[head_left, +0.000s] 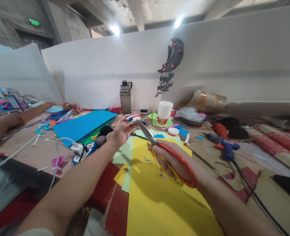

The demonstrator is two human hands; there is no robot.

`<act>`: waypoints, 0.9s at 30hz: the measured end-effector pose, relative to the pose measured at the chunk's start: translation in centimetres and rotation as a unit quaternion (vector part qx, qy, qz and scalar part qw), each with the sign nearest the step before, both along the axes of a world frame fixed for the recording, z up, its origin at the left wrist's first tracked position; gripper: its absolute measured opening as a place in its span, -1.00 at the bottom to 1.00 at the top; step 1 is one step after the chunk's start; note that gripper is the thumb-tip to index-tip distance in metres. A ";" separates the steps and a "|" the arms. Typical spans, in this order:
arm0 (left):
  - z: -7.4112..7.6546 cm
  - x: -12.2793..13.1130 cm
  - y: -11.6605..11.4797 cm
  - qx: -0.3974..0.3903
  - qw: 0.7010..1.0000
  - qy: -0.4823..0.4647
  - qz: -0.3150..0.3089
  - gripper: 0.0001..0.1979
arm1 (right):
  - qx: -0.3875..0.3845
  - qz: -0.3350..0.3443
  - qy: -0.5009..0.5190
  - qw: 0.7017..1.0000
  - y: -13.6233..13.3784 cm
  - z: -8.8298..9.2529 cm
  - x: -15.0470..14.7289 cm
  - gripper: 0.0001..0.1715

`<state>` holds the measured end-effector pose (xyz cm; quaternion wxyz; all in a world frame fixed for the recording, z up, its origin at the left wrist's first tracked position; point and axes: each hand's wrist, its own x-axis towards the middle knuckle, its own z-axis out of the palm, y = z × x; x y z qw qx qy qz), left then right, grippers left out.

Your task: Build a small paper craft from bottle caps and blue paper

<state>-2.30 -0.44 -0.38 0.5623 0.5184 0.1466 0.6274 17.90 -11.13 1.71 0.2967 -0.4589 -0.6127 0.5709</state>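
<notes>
My left hand [121, 133] is raised over the table with its fingers closed on a cut-down paper cup [134, 118], a short white piece with red and dark blue marks. The fingers of my right hand [168, 154] are in the loops of a pair of scissors [150, 135] with red and yellow handles. Its blades point up and left, with the tips at the paper cup piece; whether they touch it I cannot tell. Below both hands lie a large yellow sheet [157, 200] and pale green paper [122, 152] with small blue scraps.
Behind stand stacked paper cups [165, 109] and a grey bottle [125, 98]. A blue glue gun [225, 146] with a black cord lies right; a blue sheet [86, 124] and a power strip [84, 152] lie left. Another person's arm [2, 127] rests at the far left.
</notes>
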 end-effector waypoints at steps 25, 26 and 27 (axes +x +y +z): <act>-0.5 -0.1 0.3 -0.003 1.000 0.008 -0.005 -0.74 | 0.015 0.010 -0.005 1.000 0.1 -0.5 -0.3 -0.64; -0.5 -0.1 0.3 -0.001 1.000 0.007 -0.005 -0.74 | 0.015 0.010 -0.003 1.000 0.1 -0.5 -0.3 -0.64; -0.5 -0.1 0.3 -0.001 1.000 0.006 -0.005 -0.75 | 0.014 0.011 -0.001 1.000 0.1 -0.6 -0.3 -0.64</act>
